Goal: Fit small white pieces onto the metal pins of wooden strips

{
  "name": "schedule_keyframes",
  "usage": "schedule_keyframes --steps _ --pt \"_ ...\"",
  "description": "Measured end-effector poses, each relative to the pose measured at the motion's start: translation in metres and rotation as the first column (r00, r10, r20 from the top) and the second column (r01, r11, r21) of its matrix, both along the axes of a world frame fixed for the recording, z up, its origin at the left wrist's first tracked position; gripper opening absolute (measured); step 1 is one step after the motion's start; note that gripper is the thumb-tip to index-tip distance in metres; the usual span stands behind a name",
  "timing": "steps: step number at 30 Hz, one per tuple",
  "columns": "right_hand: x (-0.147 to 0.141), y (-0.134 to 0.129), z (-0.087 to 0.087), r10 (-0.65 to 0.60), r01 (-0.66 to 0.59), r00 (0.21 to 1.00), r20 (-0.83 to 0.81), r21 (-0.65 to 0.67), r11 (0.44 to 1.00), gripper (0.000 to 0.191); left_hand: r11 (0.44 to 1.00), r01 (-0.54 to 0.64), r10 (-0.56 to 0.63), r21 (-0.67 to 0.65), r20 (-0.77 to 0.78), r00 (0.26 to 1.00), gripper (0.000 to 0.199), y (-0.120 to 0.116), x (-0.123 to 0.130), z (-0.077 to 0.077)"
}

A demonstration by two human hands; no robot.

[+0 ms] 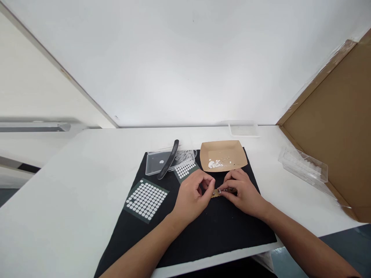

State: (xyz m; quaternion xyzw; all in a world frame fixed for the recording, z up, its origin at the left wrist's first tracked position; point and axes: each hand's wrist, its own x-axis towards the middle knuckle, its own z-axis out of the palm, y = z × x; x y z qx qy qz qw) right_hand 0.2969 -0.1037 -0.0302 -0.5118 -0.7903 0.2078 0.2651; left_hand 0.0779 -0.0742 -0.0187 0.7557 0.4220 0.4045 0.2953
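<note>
My left hand is closed in a pinch over the black mat; whatever lies between its fingertips is too small to make out. Opposite it, my right hand pinches a small shiny piece between thumb and fingers. Between the two hands a narrow tan strip lies on the mat, partly covered by the right fingers, with small shiny bits on it. Just beyond the hands, a brown paper tray holds white round bits and tiny specks.
Two dark sheets of white dots, one left and one behind the left hand, lie on the mat. Behind are a clear plastic box and a black curved strip. Clear cases stand at back and right, near cardboard.
</note>
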Motion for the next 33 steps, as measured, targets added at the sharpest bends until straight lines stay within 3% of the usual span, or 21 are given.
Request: schedule_keyframes --steps 22,33 --pt "0.0015 0.0023 0.0000 0.023 -0.023 1.000 -0.017 -0.019 1.000 0.010 1.000 0.005 -0.005 0.029 -0.012 1.000 0.016 -0.0011 -0.0007 0.0001" --pt "0.0005 0.0024 -0.0007 0.018 -0.018 1.000 0.015 -0.013 1.000 0.009 0.993 0.019 -0.011 0.117 -0.067 0.998 0.014 -0.0041 -0.0006 -0.0032"
